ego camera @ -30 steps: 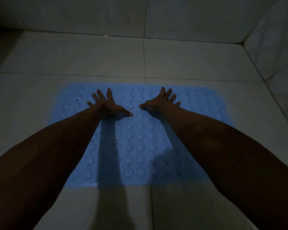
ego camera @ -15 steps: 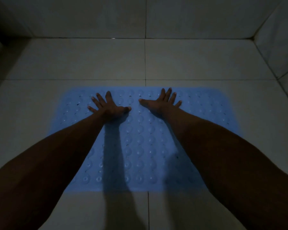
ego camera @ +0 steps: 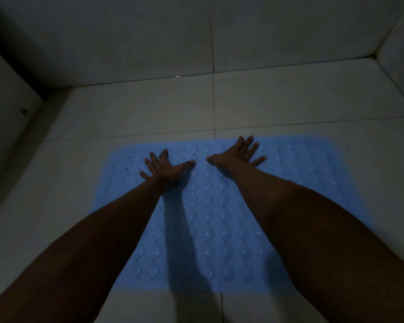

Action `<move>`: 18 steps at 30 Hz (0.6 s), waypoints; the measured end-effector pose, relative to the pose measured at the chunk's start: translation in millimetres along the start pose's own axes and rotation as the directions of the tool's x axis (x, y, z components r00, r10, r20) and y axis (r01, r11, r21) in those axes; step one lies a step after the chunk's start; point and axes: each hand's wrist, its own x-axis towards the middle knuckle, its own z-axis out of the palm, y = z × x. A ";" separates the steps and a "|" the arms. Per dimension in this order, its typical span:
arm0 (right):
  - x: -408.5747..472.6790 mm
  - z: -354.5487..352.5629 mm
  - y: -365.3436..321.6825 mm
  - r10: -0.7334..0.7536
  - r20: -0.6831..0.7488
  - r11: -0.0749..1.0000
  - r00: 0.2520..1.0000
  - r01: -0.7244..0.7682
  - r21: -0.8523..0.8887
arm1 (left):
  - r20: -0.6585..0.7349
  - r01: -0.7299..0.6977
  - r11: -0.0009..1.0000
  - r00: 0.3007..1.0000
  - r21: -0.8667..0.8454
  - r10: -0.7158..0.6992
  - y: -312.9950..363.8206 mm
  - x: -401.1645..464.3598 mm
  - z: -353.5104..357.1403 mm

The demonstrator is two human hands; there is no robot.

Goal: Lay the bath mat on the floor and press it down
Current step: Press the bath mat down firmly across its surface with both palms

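On the tiled floor [ego camera: 254, 103], pressing soft, floppy bath mat [ego camera: 219, 217] with left hand [ego camera: 165, 170] and right hand [ego camera: 236, 155], fingers splayed flat, gripping nothing; probably best pressed near edges.

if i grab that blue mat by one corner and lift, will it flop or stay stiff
Probably flop: the mat lies thin and flat on the tile floor, like soft rubber or vinyl. It may resist at first, since the rows of round cups across it look like suckers, and both the left hand and right hand are spread flat on it. Likely light for its size.
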 end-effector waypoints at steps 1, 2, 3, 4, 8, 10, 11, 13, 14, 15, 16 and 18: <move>1.0 1.1 1.6 -0.003 -0.002 1.000 1.000 0.003 -0.003 | -0.044 -0.008 1.000 0.999 -0.010 0.007 -0.9 1.5 3.9; 1.4 2.3 3.0 -0.006 -0.006 1.000 1.000 0.006 -0.008 | -0.082 -0.014 1.000 0.997 -0.016 0.013 -1.5 2.1 7.7; 2.4 2.6 4.2 -0.011 -0.004 1.000 1.000 0.011 -0.007 | -0.098 -0.015 1.000 0.995 -0.025 0.012 -1.5 3.2 10.8; 3.2 2.6 4.6 -0.015 0.005 1.000 1.000 0.015 -0.004 | -0.100 -0.009 0.999 0.995 -0.034 0.005 -0.6 3.8 11.8; 1.2 4.7 1.0 -0.008 -0.011 1.000 1.000 0.008 0.020 | -0.069 0.066 0.996 0.995 -0.063 -0.071 12.9 9.8 -0.1; 2.6 4.4 0.2 0.005 -0.020 0.999 1.000 -0.004 0.052 | -0.045 0.099 0.994 0.994 -0.034 -0.101 21.0 13.0 -6.6; 3.4 4.7 0.3 0.011 -0.029 0.998 1.000 -0.009 0.065 | -0.043 0.105 0.994 0.993 -0.021 -0.106 24.0 15.5 -8.2; 4.0 8.0 -2.6 0.025 -0.055 0.997 0.998 -0.020 0.078 | -0.057 0.064 0.998 0.996 0.002 -0.063 24.1 27.5 -11.9; 4.5 9.5 -3.7 0.032 -0.075 0.997 0.997 -0.027 0.078 | -0.061 0.016 1.000 0.998 0.019 -0.015 23.0 33.7 -13.3; 3.6 11.9 -6.9 0.039 -0.101 0.997 0.994 -0.032 0.071 | -0.042 -0.045 0.999 0.998 0.030 0.046 20.8 41.6 -16.0; 3.6 13.4 -8.0 0.053 -0.121 0.997 0.991 -0.045 0.067 | -0.005 -0.109 0.993 0.994 0.035 0.109 20.4 47.7 -17.9; 2.6 14.1 -9.8 0.068 -0.135 0.996 0.989 -0.059 0.067 | 0.051 -0.167 0.986 0.985 0.026 0.166 20.0 53.6 -20.6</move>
